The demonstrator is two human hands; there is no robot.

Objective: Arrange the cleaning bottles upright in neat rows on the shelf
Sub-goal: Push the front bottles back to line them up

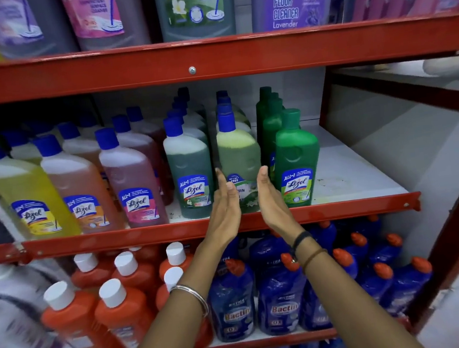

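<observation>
At the front of the middle shelf, the left hand and the right hand are both open flat, palms facing each other. They hold nothing. Between them stands the pale green bottle, upright, at the front of its row. I cannot tell if the hands touch it. The dark green bottle is just beside it on the left, and the bright green bottle on the right. It looks like the hands are straightening this bottle. Next, they likely need to press in gently and line it up with the others.
</observation>
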